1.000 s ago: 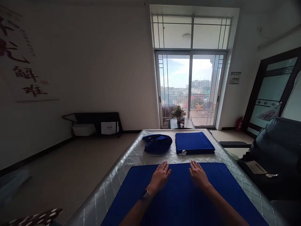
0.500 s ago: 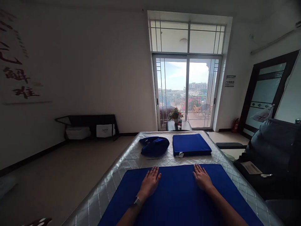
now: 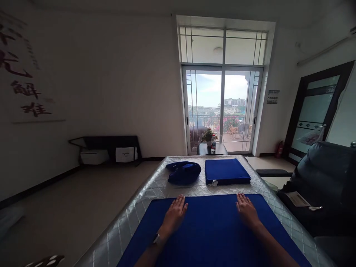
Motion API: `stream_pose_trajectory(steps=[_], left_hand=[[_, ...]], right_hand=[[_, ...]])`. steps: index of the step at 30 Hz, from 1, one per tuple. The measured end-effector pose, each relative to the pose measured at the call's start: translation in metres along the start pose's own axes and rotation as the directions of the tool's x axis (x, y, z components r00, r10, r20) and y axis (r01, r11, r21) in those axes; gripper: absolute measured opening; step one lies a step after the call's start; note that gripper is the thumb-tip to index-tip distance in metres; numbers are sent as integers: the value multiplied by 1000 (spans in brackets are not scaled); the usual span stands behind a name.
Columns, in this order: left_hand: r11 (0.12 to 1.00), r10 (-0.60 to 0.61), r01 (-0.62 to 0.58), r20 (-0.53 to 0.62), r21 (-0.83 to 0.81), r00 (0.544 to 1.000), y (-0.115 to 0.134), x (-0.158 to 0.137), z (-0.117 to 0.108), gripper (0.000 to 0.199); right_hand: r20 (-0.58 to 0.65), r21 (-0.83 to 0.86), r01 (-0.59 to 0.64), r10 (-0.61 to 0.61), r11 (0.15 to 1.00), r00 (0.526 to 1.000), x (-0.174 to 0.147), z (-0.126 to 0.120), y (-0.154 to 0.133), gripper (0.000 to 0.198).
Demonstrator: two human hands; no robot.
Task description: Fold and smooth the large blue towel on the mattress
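Observation:
A blue cloth panel (image 3: 205, 230) lies spread flat on the table's silvery quilted cover (image 3: 133, 211). My left hand (image 3: 175, 213) rests flat on the panel near its far edge, fingers stretched out, a band on the wrist. Farther right, my right hand (image 3: 247, 209) lies flat by the same edge, also with fingers extended. Neither hand holds anything. Beyond the panel are a crumpled blue cloth bundle (image 3: 185, 173) on the left and a neatly folded blue cloth stack (image 3: 227, 171) with a white tag on the right. The panel's near edge is out of view.
A dark armchair (image 3: 324, 174) with a card and a small white item on it stands close to the right. By the sliding glass door, a small table (image 3: 204, 149) carries a plant and a bottle. A low black bench (image 3: 111, 142) lines the left wall.
My right hand has slid to the right across the panel, and my left hand has shifted slightly left, so they are farther apart. The camera view has tilted a little.

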State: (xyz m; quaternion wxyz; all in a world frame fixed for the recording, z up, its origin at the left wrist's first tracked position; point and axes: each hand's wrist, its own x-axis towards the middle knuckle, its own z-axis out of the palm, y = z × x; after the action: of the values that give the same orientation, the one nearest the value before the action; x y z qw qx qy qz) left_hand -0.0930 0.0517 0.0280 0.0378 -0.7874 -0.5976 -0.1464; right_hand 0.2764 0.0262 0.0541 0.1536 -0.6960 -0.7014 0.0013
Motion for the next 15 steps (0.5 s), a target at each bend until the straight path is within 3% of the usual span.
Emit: stream_pose_trajectory(steps=[3,6,10,15], left_hand=[[983,173,-172,22,-60,985,76,19,11,57],[966,244,-239,45,-97,969,118,32,22,56],[976,204,-197,68,-96,977,119,35,32,61],[984,168,-162,83,-69,982,80,30,35,60]], right_hand=[[115,56,196,-201,979,973,3,15,-53,60],[187,100,233,-248,967,950,9,28,-89,62],[221,98,184,-202,978,954,15,38,-91,63],[217,82,159,-173,984,961,16,37,-62,65]])
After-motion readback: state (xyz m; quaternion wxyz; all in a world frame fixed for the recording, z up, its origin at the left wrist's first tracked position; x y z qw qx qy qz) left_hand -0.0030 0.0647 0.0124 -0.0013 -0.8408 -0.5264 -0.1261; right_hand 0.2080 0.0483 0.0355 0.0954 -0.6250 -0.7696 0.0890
